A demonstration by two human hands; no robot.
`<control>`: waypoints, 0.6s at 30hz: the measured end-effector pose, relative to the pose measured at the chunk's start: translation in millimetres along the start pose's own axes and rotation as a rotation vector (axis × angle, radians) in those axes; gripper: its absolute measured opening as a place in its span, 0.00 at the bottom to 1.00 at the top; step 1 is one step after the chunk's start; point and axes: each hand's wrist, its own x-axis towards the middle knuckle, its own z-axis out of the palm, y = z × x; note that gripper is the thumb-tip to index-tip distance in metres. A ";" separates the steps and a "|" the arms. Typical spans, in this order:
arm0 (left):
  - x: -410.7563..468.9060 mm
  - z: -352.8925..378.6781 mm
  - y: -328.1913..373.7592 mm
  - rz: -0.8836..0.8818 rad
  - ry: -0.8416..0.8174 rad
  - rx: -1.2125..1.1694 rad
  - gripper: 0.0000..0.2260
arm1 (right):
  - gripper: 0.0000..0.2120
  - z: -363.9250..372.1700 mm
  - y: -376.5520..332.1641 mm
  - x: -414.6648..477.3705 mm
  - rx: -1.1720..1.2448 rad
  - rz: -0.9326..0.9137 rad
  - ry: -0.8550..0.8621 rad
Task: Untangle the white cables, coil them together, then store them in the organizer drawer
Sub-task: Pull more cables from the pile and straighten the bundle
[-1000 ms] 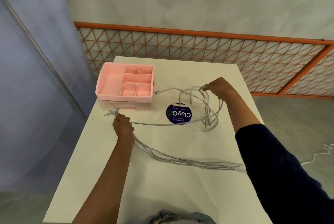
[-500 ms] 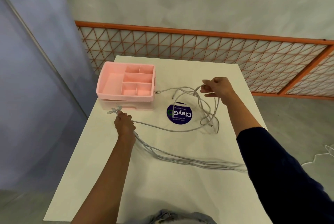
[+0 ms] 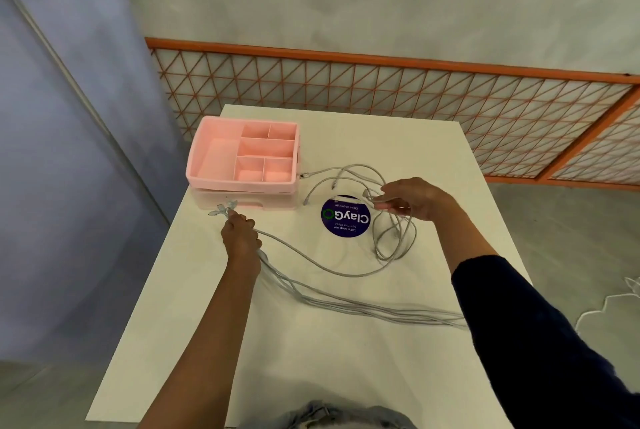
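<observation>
Your left fingers [image 3: 239,221] stay clenched on the plug ends of the cables [image 3: 346,304], right by the organizer [image 3: 242,183]. Your right fingers [image 3: 382,199] pinch the loops, now lower, with slack settling on the surface [image 3: 311,359]. Tangle looks looser; coiling not started, drawer [image 3: 249,201] looks closed.

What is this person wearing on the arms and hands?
No gloves, watch or rings show on the left hand or right hand. The left arm is bare as far as the frame shows; the right arm wears a dark navy sleeve ending above the wrist.
</observation>
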 end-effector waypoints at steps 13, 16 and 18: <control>-2.5 2.2 3.8 0.020 0.000 0.000 0.17 | 0.10 -17.1 -7.7 -13.2 0.704 -0.291 0.040; -3.5 2.4 3.3 0.028 -0.004 -0.005 0.17 | 0.09 -25.4 10.6 -11.0 0.929 -0.388 0.265; -4.8 2.7 3.8 0.031 -0.016 -0.018 0.17 | 0.10 -34.7 25.3 -12.6 1.119 -0.444 0.443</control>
